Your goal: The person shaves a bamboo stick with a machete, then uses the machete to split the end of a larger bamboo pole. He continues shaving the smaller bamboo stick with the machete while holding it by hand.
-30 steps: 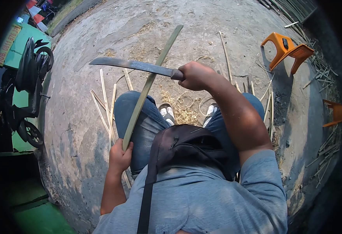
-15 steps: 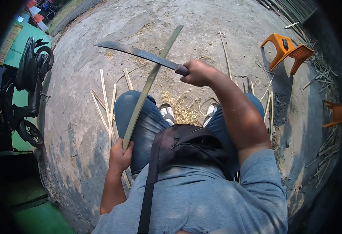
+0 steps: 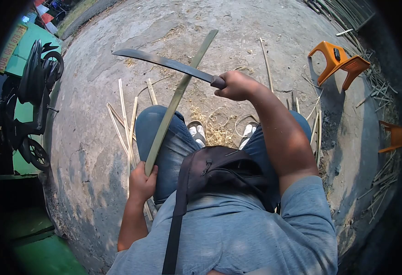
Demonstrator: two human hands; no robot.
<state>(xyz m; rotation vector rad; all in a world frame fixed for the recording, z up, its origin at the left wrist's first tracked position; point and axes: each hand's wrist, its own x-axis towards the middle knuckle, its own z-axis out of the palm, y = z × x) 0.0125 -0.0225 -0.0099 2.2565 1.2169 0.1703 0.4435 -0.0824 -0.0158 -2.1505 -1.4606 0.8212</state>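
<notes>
My left hand [image 3: 142, 181] is closed around the lower end of a long greenish bamboo strip [image 3: 168, 120], beside my left knee. The strip slants up and away to the right, passing over that knee. My right hand [image 3: 237, 85] grips the short dark handle of a machete [image 3: 168, 63], out in front of my right knee. Its long, slightly curved blade points left and crosses over the upper part of the bamboo strip. A black bag [image 3: 224, 176] rests against my lap.
Pale split strips [image 3: 126, 121] lie on the concrete left of my knee, others by my right leg. Shavings [image 3: 217, 130] are scattered between my feet. An orange plastic stool [image 3: 332, 57] stands at the right, a motorcycle [image 3: 33, 101] at the left. Piled strips [image 3: 384, 183] line the right edge.
Both hands keep their holds, with the machete still crossing the strip. The blade and the strip's far end sit very slightly further right in view.
</notes>
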